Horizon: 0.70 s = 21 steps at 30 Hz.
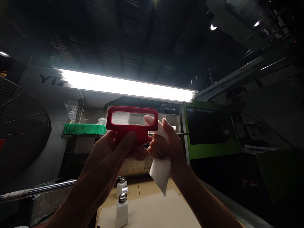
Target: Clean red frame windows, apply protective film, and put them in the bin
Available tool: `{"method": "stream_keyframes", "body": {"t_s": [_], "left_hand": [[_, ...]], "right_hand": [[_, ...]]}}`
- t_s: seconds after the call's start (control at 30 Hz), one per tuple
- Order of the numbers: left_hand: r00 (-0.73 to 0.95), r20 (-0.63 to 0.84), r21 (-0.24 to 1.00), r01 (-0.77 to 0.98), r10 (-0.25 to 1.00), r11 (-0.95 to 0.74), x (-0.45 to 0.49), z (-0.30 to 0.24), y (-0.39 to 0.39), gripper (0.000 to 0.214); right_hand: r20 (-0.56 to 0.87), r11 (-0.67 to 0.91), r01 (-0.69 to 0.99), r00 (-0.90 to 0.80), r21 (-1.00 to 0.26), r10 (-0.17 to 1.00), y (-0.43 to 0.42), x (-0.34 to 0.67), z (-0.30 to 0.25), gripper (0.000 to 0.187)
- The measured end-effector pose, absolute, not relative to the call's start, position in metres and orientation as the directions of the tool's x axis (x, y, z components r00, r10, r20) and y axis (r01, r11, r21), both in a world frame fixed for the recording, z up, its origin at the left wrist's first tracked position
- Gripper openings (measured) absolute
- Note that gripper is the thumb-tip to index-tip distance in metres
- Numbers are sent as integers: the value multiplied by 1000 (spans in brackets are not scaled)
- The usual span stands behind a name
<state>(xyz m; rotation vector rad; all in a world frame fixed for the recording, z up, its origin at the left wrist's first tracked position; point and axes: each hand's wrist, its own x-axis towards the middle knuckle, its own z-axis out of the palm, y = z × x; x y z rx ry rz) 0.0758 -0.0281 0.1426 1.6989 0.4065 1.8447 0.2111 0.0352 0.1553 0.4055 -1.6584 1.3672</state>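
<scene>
My left hand [118, 148] is closed on the lower part of a red plastic frame [131, 128], its thumb lying across the front. Through the frame's long clear window a paper and the shelf behind show. My right hand [166, 142] is closed round a white cloth or wipe [160, 174], whose loose end hangs below the fist. One wrapped fingertip of that hand shows behind the right end of the window. Whether it touches the frame I cannot tell.
Two white pump bottles, the nearer one [122, 210] with its lid raised, stand on the cardboard-covered table [152, 212]. A lit tube lamp [128, 85] hangs above. Behind are a green tray [83, 129] and a green machine [206, 126]; a large fan [21, 126] stands left.
</scene>
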Motion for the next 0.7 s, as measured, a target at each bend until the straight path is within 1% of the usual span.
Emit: {"method": "stream_keyframes", "body": {"t_s": [0.07, 0.13, 0.27, 0.37, 0.43, 0.57, 0.7], "left_hand": [[-9, 797, 588, -221, 604, -778, 75, 143, -26, 13], [-7, 795, 590, -225, 606, -776, 74, 143, -24, 12], [-8, 796, 588, -228, 606, -776, 75, 142, -24, 11], [-17, 793, 591, -221, 609, -776, 77, 141, -27, 11], [-33, 785, 600, -211, 619, -772, 79, 140, -29, 11], [-47, 777, 609, -196, 628, -768, 79, 140, -30, 10], [-18, 788, 598, -209, 615, -773, 74, 141, -24, 13]], "right_hand": [[830, 321, -772, -455, -548, 323, 35, 210, 154, 37], [834, 319, -783, -427, -534, 350, 35, 210, 154, 36], [792, 352, -711, -515, -608, 328, 32, 212, 154, 41], [790, 398, -683, -514, -613, 335, 31, 213, 154, 40], [788, 398, -681, -511, -615, 343, 32, 212, 154, 39], [811, 374, -724, -470, -580, 348, 36, 209, 152, 37], [825, 337, -774, -397, -536, 401, 39, 207, 149, 40]]}}
